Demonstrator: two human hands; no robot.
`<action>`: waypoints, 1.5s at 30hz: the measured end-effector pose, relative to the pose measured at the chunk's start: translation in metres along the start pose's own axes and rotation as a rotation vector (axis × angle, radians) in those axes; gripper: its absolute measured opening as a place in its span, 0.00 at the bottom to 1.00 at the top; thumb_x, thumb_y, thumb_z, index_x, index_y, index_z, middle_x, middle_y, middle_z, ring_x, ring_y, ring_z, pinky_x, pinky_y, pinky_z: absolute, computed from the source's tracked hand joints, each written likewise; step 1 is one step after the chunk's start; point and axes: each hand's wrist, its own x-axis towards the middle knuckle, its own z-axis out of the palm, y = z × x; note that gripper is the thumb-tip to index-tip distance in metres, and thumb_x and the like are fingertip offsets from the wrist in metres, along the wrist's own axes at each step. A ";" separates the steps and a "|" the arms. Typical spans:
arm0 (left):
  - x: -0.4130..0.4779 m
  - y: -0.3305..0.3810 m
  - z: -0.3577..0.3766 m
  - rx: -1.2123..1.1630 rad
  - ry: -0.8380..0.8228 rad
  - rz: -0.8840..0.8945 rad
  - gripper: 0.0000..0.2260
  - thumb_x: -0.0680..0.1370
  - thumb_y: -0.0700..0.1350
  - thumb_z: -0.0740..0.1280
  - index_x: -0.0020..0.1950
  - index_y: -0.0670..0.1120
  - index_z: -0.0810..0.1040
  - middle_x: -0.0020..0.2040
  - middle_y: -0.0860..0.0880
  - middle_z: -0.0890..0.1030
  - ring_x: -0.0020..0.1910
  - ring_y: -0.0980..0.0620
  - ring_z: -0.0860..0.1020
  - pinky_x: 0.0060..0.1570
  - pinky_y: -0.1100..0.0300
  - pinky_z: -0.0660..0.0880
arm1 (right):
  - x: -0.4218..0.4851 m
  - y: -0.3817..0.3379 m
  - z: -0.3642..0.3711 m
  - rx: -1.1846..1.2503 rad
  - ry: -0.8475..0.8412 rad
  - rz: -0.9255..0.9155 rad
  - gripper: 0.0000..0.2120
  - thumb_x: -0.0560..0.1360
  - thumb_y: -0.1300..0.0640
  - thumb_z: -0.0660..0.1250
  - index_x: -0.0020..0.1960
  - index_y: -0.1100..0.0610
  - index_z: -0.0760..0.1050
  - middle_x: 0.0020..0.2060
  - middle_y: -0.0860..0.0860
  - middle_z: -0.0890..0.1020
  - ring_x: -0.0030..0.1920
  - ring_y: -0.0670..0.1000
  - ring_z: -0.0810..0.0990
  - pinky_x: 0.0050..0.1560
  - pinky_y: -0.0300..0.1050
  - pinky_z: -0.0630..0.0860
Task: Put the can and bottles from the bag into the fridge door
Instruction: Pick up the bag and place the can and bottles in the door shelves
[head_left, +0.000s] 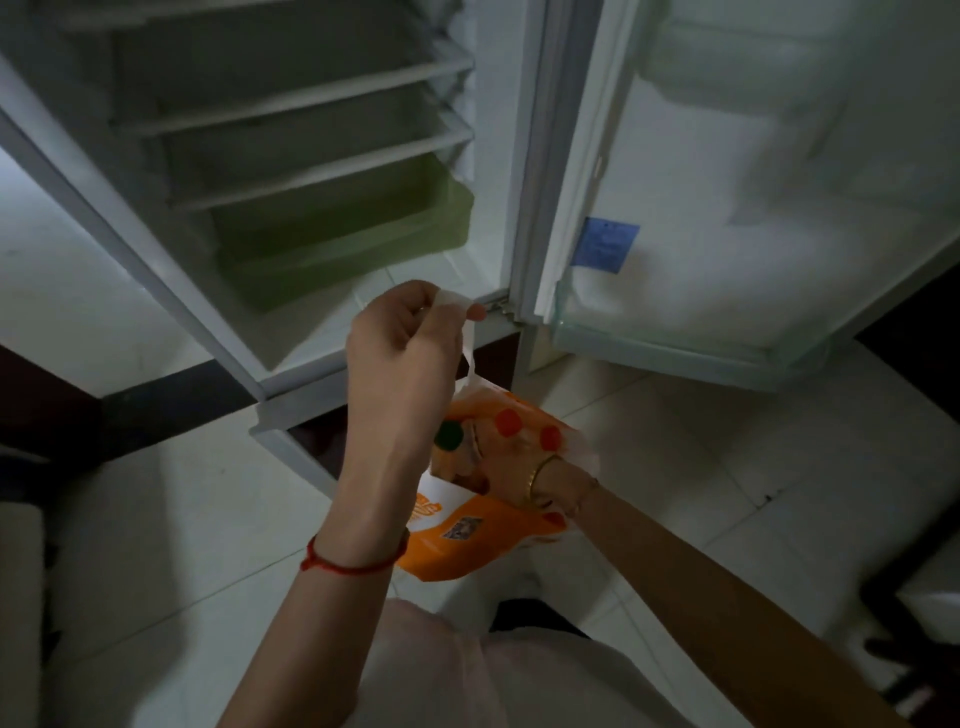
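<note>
An orange and white plastic bag (467, 540) hangs in front of me above the floor. My left hand (400, 353) is shut on the bag's white handle and holds it up. My right hand (506, 470) is reached down inside the bag's mouth, its fingers hidden among the contents. Coloured bottle caps, one green (448, 435) and two orange (508, 422), show inside the bag. What my right hand touches or holds cannot be made out. The fridge door (727, 218) stands open at the right, with a clear bottom shelf (670, 353).
The fridge body (291, 171) is open at the left, with white shelves and a green drawer (337, 249). A blue sticker (607, 244) is on the door's inner edge. Pale tiled floor (701, 457) lies below. A dark plinth runs under the fridge.
</note>
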 end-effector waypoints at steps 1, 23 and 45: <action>0.001 0.003 0.009 -0.009 0.005 0.004 0.11 0.78 0.38 0.60 0.42 0.40 0.81 0.24 0.53 0.65 0.22 0.57 0.63 0.24 0.67 0.62 | -0.009 -0.002 -0.015 -0.082 0.119 -0.025 0.28 0.78 0.53 0.66 0.74 0.57 0.61 0.69 0.56 0.69 0.71 0.48 0.67 0.75 0.44 0.57; 0.008 0.037 0.126 -0.283 0.117 0.019 0.09 0.78 0.33 0.59 0.45 0.34 0.78 0.21 0.55 0.63 0.20 0.58 0.58 0.21 0.66 0.55 | -0.145 0.071 -0.224 0.585 0.611 0.085 0.28 0.62 0.34 0.71 0.56 0.49 0.74 0.49 0.48 0.79 0.52 0.52 0.81 0.52 0.56 0.81; 0.045 0.045 0.107 -0.225 0.112 -0.020 0.09 0.79 0.36 0.62 0.44 0.38 0.81 0.22 0.53 0.65 0.21 0.56 0.60 0.21 0.65 0.58 | -0.130 0.013 -0.372 0.524 1.400 -0.183 0.23 0.72 0.41 0.69 0.55 0.58 0.70 0.47 0.49 0.81 0.45 0.44 0.83 0.46 0.48 0.83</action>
